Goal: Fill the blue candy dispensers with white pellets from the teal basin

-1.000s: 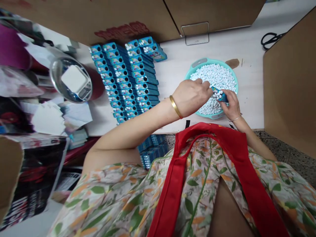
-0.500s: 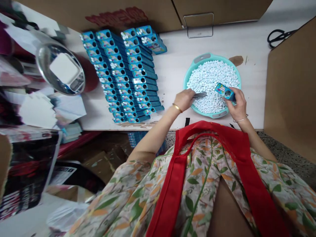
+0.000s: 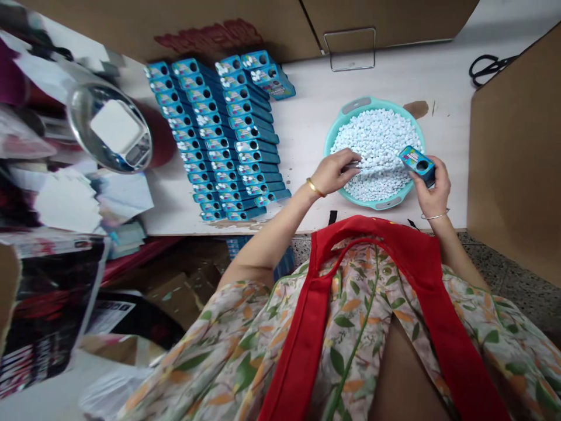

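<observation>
My left hand (image 3: 336, 172) is at the left side of a turquoise basin (image 3: 370, 104), its fingers closed on a small grey metal tool (image 3: 353, 166). Most of that tool is hidden by the fingers, so its shape is unclear. Small whitish-blue pellets (image 3: 377, 131) fill the basin. At the right rim, my right hand (image 3: 435, 193) grips a small blue printed box (image 3: 417, 162), tilted, with a dark round hole showing in its upper face.
Left of the basin stand rows of similar blue boxes (image 3: 213, 134), several with white pellets on top. A scale (image 3: 116, 126) rests in a steel bowl farther left. Cardboard (image 3: 517, 152) borders the right, near black scissors (image 3: 486, 70). A wire stand (image 3: 350, 51) is behind.
My right hand has moved the blue box rightward from over the pellets to the basin's rim. My left hand has shifted slightly right, and its fingers now cover more of the metal tool.
</observation>
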The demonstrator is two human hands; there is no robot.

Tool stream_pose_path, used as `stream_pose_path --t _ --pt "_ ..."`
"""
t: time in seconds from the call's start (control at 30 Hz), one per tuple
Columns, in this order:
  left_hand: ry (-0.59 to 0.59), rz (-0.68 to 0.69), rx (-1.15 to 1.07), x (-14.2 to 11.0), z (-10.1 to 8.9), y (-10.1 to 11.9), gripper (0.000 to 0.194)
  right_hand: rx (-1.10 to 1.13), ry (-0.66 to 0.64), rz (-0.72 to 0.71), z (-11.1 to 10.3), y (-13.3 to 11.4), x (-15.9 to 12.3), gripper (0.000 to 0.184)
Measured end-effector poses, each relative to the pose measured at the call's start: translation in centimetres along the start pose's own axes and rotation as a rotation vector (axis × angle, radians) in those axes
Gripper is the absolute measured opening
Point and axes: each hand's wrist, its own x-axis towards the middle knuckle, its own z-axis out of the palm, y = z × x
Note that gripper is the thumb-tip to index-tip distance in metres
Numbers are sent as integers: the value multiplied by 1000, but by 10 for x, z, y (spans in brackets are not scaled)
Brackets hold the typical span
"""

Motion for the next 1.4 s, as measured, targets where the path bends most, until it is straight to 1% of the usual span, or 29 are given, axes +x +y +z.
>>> stream_pose_path --t 0.07,0.13,0.23,0.33,0.4,0.47,0.53,0.57,0.6,0.63,0.67,0.73,0.77,0.8,0.83,0.87,0.9,0.97,1.03,1.1,1.13,1.17,1.23,1.33,1.4 --pt "-18 57 61 -3 -27 20 34 -24 -23 -47 6 -4 0 52" --pt "-72 88 157 0 -49 44 31 -45 -51 -107 14 -9 1 47" --pt "-177 81 349 10 -72 82 26 -54 -97 -187 23 -15 3 44" --pt "-264 34 543 20 -81 120 24 -60 -148 -210 29 -20 4 48" --pt "-295 4 639 24 -80 146 26 -71 -173 -208 32 -22 3 49" --pt "-296 -1 677 24 -78 167 31 -79 -188 -210 34 -24 1 49" --pt "-292 12 668 21 -77 179 35 -69 -199 -219 33 -23 -1 47" --pt "-286 13 656 18 -78 179 35 -57 -200 -222 32 -20 0 46" --pt "-267 2 642 15 -79 174 34 -42 -195 -219 31 -15 0 46" --pt "-232 -21 628 11 -80 163 31 -24 -182 -207 29 -8 2 47" --pt "-184 -54 612 6 -81 148 28 -3 -161 -188 28 1 4 51" --pt "-86 -148 583 -5 -77 106 24 56 -111 -128 27 24 9 63" --pt "-70 -205 577 -12 -70 83 24 94 -90 -90 29 36 12 67" --pt "-86 -267 574 -18 -60 60 23 133 -75 -47 32 47 13 70" --pt "-127 -329 567 -23 -48 40 23 166 -68 -5 36 55 15 73" --pt "-174 -385 550 -27 -33 24 22 191 -66 32 42 60 16 74" --pt "-210 -429 526 -27 -16 13 22 206 -68 60 49 63 16 74" --pt "-235 -474 453 -20 20 3 23 221 -82 79 64 59 15 73" --pt "-208 -483 369 -4 50 3 26 231 -114 60 78 48 14 72" --pt "-180 -476 291 11 68 7 29 236 -167 36 88 36 14 69" --pt "-173 -471 253 17 72 8 31 238 -189 26 91 31 15 68" --pt "-166 -466 217 19 73 7 32 238 -200 21 92 28 15 66" --pt "-153 -456 147 17 69 2 33 237 -175 23 87 26 15 64" --pt "-130 -422 81 3 52 -7 33 234 -76 28 69 31 15 64" --pt "-124 -375 70 -6 39 -10 32 232 -36 17 55 35 14 65"
